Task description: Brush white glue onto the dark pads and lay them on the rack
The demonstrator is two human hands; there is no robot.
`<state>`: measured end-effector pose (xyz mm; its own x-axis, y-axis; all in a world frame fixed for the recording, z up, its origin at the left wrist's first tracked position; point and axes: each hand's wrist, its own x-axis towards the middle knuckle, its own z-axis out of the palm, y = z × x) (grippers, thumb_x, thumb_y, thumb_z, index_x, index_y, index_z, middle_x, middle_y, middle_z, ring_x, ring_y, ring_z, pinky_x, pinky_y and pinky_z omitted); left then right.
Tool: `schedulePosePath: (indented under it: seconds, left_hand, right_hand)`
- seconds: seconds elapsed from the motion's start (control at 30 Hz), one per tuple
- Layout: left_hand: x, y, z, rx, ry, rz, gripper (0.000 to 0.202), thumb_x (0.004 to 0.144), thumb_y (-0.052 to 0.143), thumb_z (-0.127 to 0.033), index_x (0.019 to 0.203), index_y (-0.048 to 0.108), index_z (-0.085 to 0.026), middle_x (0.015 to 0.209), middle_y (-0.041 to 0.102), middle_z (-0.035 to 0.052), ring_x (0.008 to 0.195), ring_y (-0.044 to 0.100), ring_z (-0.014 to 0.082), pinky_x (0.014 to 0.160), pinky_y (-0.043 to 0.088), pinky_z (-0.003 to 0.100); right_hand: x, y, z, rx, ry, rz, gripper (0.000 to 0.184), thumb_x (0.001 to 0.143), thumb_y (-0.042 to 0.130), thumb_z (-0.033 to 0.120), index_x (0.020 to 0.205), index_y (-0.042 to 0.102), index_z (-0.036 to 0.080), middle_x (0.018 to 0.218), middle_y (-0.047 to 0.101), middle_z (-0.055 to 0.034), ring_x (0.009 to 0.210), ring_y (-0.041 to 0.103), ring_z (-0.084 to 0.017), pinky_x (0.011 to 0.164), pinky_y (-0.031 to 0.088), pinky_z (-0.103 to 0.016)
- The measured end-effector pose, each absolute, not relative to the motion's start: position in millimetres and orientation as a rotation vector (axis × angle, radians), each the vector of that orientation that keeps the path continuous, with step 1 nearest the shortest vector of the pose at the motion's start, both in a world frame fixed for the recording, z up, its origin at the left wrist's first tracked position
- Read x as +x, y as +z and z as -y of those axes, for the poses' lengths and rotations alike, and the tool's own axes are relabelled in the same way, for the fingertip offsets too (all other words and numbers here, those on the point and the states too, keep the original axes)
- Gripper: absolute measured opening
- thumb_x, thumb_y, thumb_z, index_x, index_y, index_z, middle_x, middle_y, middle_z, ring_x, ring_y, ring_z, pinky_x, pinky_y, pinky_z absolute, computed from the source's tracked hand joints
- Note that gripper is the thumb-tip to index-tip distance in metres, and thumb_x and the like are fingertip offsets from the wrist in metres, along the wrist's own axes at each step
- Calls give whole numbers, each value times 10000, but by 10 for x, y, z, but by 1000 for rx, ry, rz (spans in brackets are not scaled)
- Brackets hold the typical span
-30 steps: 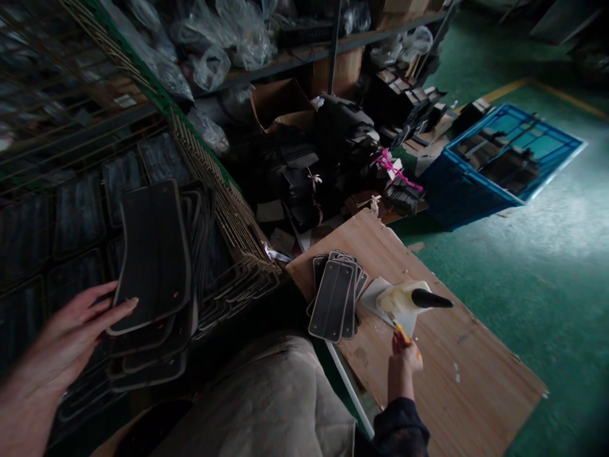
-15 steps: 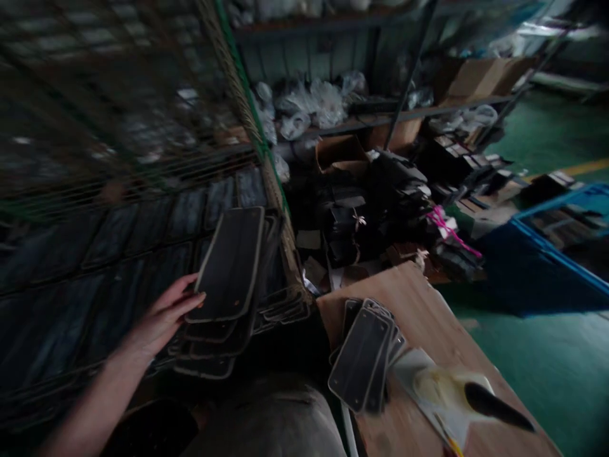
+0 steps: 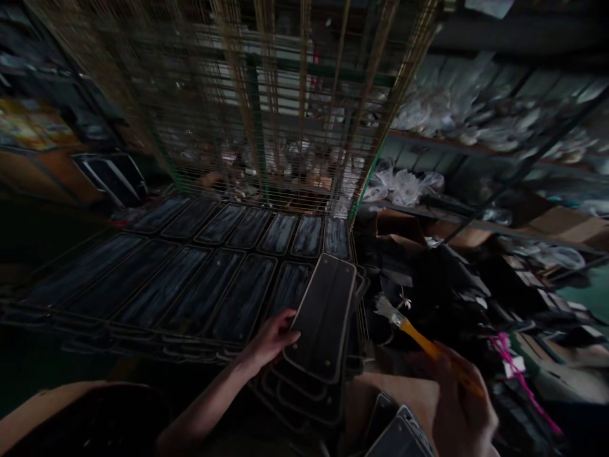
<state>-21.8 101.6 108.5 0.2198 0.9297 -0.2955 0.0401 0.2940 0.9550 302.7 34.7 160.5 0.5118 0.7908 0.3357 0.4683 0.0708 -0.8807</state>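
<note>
L hand [image 3: 273, 339] sits at the left long edge of the top dark panel [image 3: 323, 317], fingers curled onto that edge w/ thumb apparently under it; reads as a light pinch on the panel, not a flat press. Panel is the top piece of a fanned stack [image 3: 309, 393] at the near right corner of the wire rack shelf [image 3: 57, 324]. Its long axis runs away from the person, tilted slightly right, near end lower, far end reaching toward the rack's green corner post [image 3: 361, 190]. So the panel lies directly right of the L hand, touching it, and L is clearly the nearer hand. R hand [image 3: 464, 412] is well apart, lower right, closed around the yellow handle of a brush [image 3: 419, 336]; bristle end points up-left toward the panel's right side but doesn't touch it, a gap of dark clutter between. Rest of the shelf is tiled w/ glossy dark panels [image 3: 190, 279] laid flat in rows, long axes roughly parallel to the held one. Second small stack [image 3: 397, 435] lies on a wooden board [image 3: 366, 390] near bottom edge, just left of the R hand. Behind, shelving w/ plastic bags [image 3: 404, 187] and cardboard boxes [image 3: 561, 225]; pic is dark and motion-blurred, so finer detail can't be told.
</note>
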Motion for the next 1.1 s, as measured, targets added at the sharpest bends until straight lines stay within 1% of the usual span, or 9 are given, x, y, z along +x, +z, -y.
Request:
schedulePosePath:
  seconds: [0.03, 0.17, 0.3, 0.43, 0.53, 0.63, 0.73, 0.9, 1.1]
  left_hand:
    - [-230, 1061, -1029, 1135, 828, -1173, 516, 760, 674, -383, 1198, 511, -163, 879, 690, 40, 800, 662, 192, 670, 489, 273]
    - [-293, 977, -1041, 1304, 802, -1208, 465, 778, 624, -376, 1183, 510, -179, 859, 690, 33, 797, 663, 194, 678, 480, 273]
    - [-340, 892, -991, 1339, 794, -1187, 467, 803, 597, -420, 1192, 510, -176, 800, 669, 15, 740, 646, 180, 648, 460, 260]
    - [-324, 856, -963, 1326, 795, -1215, 462, 799, 594, -413, 1181, 520, -164, 763, 639, 0, 672, 604, 152, 604, 420, 239]
    - [-300, 875, -962, 1360, 805, -1286, 444, 783, 610, -376, 1162, 538, -154, 714, 598, -18, 659, 565, 139, 611, 399, 235]
    - [-282, 912, -953, 1323, 808, -1298, 444, 777, 621, -378, 1151, 549, -149, 732, 601, -9, 676, 566, 146, 616, 404, 238]
    - [-270, 941, -934, 1288, 829, -1306, 438, 778, 627, -379, 1145, 560, -148, 743, 608, 2, 684, 574, 157, 617, 412, 244]
    - [-274, 921, -906, 1328, 864, -1316, 423, 796, 626, -376, 1156, 566, -163, 731, 597, -7, 652, 562, 144, 610, 411, 238]
    - [-284, 879, -903, 1346, 839, -1297, 410, 815, 602, -371, 1172, 564, -173, 766, 611, -3, 648, 572, 138, 572, 428, 224]
  right_hand:
    - [2842, 1722, -525, -1597, 363, 1192, 386, 901, 542, 500, 1175, 602, 235, 861, 730, -59, 825, 714, -260, 754, 595, -407]
    - [2418, 1990, -1087, -1555, 321, 1582, 332, 943, 502, 457, 1154, 599, 220, 871, 735, -31, 801, 711, -192, 721, 563, -279]
    - [2406, 2003, -1489, -1519, 237, 1854, 298, 974, 458, 429, 1144, 599, 229, 879, 741, -18, 788, 713, -173, 709, 543, -250]
    - [2475, 1926, -1820, -1502, 2, 2085, 352, 990, 417, 458, 1148, 620, 218, 884, 749, -27, 699, 711, -168, 594, 502, -230]
    - [2499, 1878, -2003, -1454, -181, 2211, 405, 1003, 374, 468, 1150, 640, 200, 826, 745, -34, 614, 689, -150, 509, 437, -215]
    - [2507, 1842, -2127, -1418, -242, 2278, 376, 1005, 392, 438, 1161, 642, 205, 785, 736, -21, 608, 678, -137, 492, 399, -206]
    - [2513, 1813, -2159, -1394, -201, 2329, 343, 1008, 401, 407, 1156, 638, 208, 771, 729, -17, 633, 676, -140, 513, 394, -205]
    - [2516, 1838, -1826, -1362, -35, 2426, 337, 1014, 388, 386, 1159, 627, 200, 712, 706, -11, 560, 640, -139, 522, 420, -223]
    - [2489, 2075, -990, -1198, 517, 2456, 248, 984, 464, 316, 1174, 611, 257, 981, 728, -18, 793, 704, -146, 675, 552, -233]
